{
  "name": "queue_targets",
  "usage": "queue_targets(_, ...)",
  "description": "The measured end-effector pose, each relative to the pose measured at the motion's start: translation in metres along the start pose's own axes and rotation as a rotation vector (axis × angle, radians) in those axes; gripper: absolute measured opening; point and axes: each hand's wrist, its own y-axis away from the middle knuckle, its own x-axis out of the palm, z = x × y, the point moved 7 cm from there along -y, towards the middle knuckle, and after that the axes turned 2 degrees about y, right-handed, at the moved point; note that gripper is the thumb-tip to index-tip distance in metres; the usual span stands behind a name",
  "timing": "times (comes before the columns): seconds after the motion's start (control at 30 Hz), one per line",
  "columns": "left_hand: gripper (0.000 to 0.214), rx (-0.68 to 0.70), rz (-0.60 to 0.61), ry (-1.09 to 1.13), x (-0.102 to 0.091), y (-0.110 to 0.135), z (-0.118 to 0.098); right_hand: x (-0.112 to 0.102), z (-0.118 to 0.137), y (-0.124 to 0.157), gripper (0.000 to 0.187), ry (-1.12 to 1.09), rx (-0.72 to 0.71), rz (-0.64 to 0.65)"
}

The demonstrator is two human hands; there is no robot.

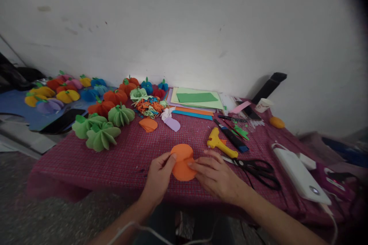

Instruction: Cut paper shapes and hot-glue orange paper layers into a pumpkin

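1. Pinches the left edge of the orange paper cutout [183, 168] between thumb and fingers of the left hand [159, 174]; grip closed on it, over the near part of the cloth-covered bench [120, 168].
2. Touches the cutout's right edge with the bunched fingertips of the right hand [214, 174]; cannot tell, with the thumb hidden, how far closed that grip is.
3. Should handle as very light, thin and bendable, easily creased, hardly slippery; best taken softly by the rim, clear of the middle fold.
4. Beside the right hand: black-handled scissors [257, 167] and a yellow tool [220, 144].
5. Beyond the cutout: orange paper pieces [148, 124] and a lavender piece [172, 124].
6. Farther back: a heap of paper scraps [149, 106], then stacked paper sheets [198, 98] by the wall [186, 46].
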Motion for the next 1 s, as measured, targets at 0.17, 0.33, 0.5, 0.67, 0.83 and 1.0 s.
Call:
queue_targets(0.17, 0.03, -0.013, 0.004, 0.031, 0.001, -0.001, 0.001, -0.002, 0.0, -0.002, 0.018, -0.009, 0.007, 0.031)
queue_targets(0.33, 0.026, -0.01, -0.015, 0.009, 0.002, 0.0, -0.003, 0.001, -0.007, -0.003, 0.034, -0.023, 0.086, 0.087)
queue_targets(0.5, 0.028, -0.003, -0.081, -0.009, -0.003, -0.001, -0.001, 0.003, -0.013, -0.004, 0.041, -0.064, 0.125, 0.081)
queue_targets(0.67, 0.032, 0.003, -0.04, 0.086, -0.002, 0.0, 0.001, 0.005, -0.017, -0.004, 0.046, -0.097, 0.166, 0.11)
queue_targets(0.83, 0.043, 0.058, -0.028, -0.145, -0.004, 0.004, -0.01, 0.002, -0.017, -0.004, 0.047, -0.146, 0.168, 0.09)
queue_targets(1.0, 0.025, 0.126, 0.076, -0.152, 0.004, 0.003, -0.019, 0.002, -0.021, -0.007, 0.044, -0.238, 0.194, 0.089)
